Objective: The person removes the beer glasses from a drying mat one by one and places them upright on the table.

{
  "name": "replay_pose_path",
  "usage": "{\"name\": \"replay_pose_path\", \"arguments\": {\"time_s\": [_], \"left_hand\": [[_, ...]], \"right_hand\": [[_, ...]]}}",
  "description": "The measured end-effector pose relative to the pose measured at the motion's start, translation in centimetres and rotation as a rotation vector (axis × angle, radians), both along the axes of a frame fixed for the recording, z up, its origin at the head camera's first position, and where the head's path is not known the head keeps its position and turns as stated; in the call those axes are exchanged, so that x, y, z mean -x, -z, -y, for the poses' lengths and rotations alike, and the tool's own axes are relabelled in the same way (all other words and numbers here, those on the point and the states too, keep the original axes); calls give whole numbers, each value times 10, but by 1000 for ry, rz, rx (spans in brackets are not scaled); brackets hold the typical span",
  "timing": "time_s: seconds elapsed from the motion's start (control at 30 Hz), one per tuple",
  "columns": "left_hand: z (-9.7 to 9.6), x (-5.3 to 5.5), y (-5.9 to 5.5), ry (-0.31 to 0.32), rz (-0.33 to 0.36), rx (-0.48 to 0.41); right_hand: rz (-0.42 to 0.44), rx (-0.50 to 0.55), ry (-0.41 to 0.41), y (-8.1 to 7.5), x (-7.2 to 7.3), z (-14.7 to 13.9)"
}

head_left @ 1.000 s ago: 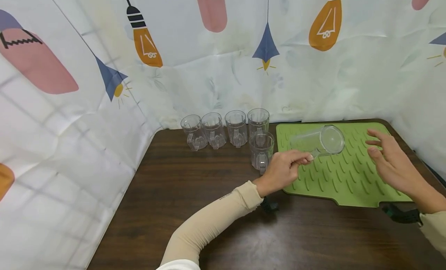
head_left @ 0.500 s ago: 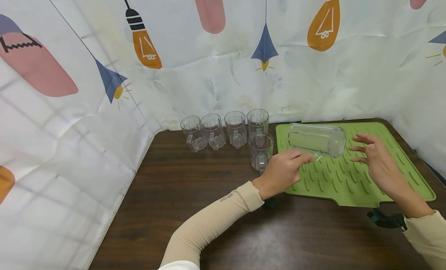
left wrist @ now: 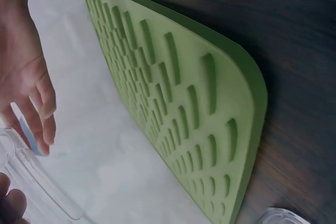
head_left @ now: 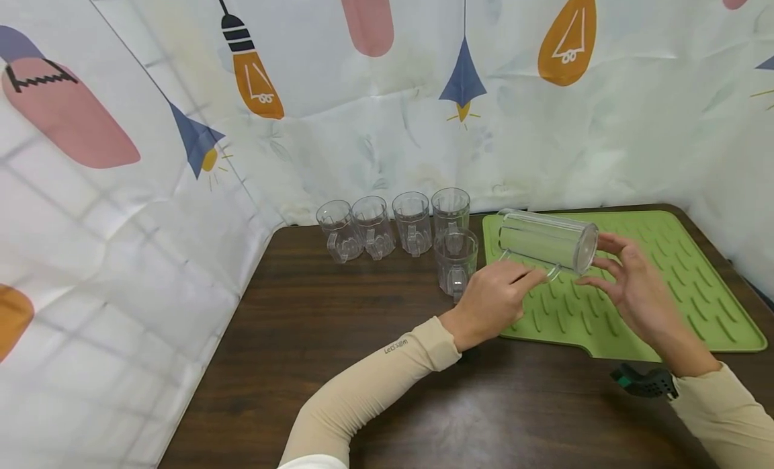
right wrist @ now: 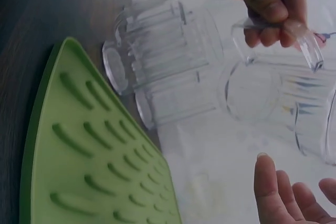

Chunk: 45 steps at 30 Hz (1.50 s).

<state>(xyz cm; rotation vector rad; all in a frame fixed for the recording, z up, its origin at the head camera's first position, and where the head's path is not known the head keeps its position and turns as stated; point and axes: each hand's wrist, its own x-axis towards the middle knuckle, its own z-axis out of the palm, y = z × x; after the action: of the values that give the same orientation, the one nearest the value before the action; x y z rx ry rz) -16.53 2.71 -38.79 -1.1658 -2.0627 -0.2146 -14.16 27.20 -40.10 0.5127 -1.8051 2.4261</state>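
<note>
My left hand (head_left: pixel 492 301) grips the handle of a clear mug (head_left: pixel 538 240), which lies sideways in the air above a green ridged drying mat (head_left: pixel 695 281). In the right wrist view, its fingers (right wrist: pixel 270 11) are curled round that handle. My right hand (head_left: pixel 641 287) is at the mug's right end, with fingers spread and slightly bent. The right wrist view shows these fingertips (right wrist: pixel 264 161) below the mug, with a gap between. In the left wrist view, part of the mug (left wrist: pixel 39 187) shows at the lower left, close to the right hand (left wrist: pixel 23 66).
Several clear mugs stand upright at the back of the dark wooden table (head_left: pixel 302 361), left of the mat. The nearest standing mug (head_left: pixel 456 261) is close by my left hand. A printed curtain (head_left: pixel 363 140) hangs behind and beside the table.
My right hand has moved left, from over the mat's right side to the mug's end. The mug has turned in my left hand, so more of its side faces the head camera.
</note>
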Motion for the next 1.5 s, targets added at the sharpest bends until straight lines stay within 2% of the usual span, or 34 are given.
{"name": "replay_pose_path", "arguments": {"time_s": [0.17,0.4,0.67,0.87,1.0,1.2,1.5], "left_hand": [[0,0,2,-13,-37,36],[1,0,7,-19,-73,76],[1,2,14,-28,-189,142],[0,1,16,-52,-250,193],[-1,1,17,-61,-267,218],[-2,1,20,-68,-275,232],[-2,1,21,-77,-239,215]], "right_hand": [[40,57,-34,1,1,4],[53,51,-51,1,2,10],[98,36,-4,7,5,11],[122,11,20,12,5,10],[160,-9,35,13,5,11],[203,61,38,15,6,13],[188,110,27,16,7,17]]}}
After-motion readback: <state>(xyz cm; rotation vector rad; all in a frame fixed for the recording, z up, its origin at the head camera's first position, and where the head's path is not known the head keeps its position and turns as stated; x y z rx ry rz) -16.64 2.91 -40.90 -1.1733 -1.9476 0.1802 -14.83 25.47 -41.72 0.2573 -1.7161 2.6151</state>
